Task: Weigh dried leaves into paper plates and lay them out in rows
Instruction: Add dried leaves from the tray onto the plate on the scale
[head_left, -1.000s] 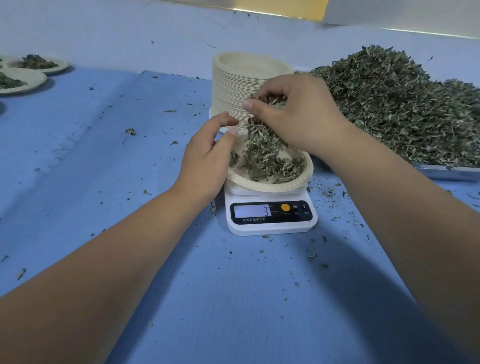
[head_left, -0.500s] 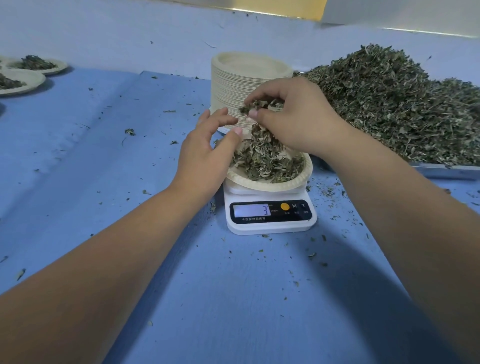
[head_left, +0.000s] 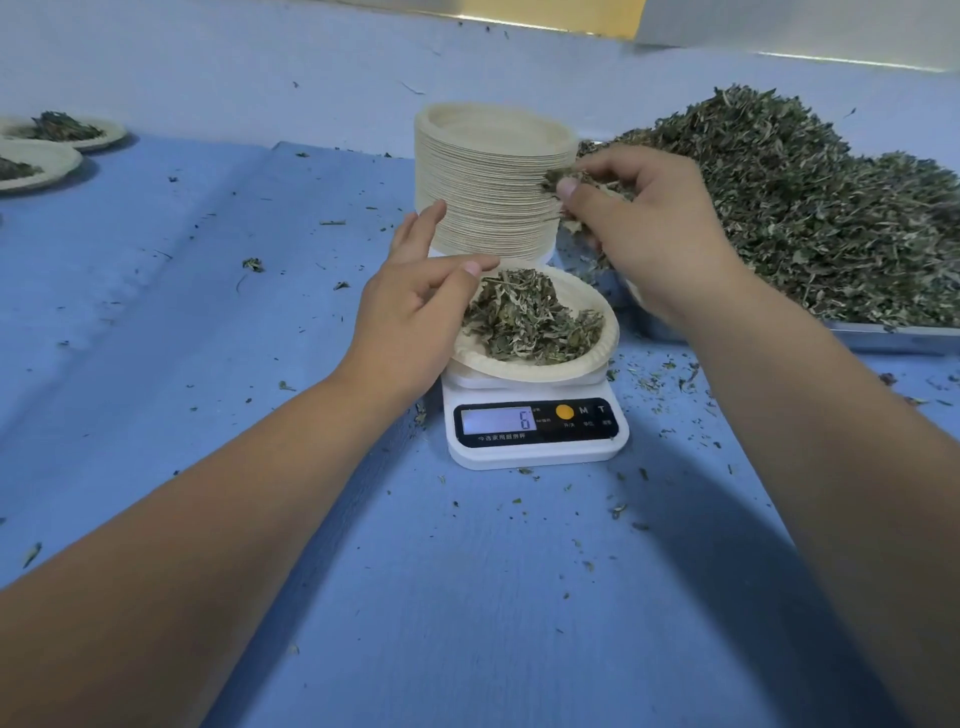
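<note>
A paper plate (head_left: 597, 358) holding a mound of dried leaves (head_left: 530, 319) sits on a small white digital scale (head_left: 535, 431) whose display reads 6. My left hand (head_left: 410, 317) rests at the plate's left rim, fingers relaxed and spread. My right hand (head_left: 644, 228) hovers above and right of the plate, between it and the big leaf pile (head_left: 810, 208), pinching a small tuft of dried leaves (head_left: 558, 179) in thumb and fingers.
A tall stack of empty paper plates (head_left: 488, 182) stands just behind the scale. The leaf pile lies in a metal tray (head_left: 893, 335) at the right. Two filled plates (head_left: 52, 150) sit at the far left on the blue cloth (head_left: 260, 364), which is littered with leaf crumbs.
My right hand has lifted off the plate and moved right toward the pile, keeping a few leaves. The scale reading went from 3 to 6. My left hand stayed at the plate's rim.
</note>
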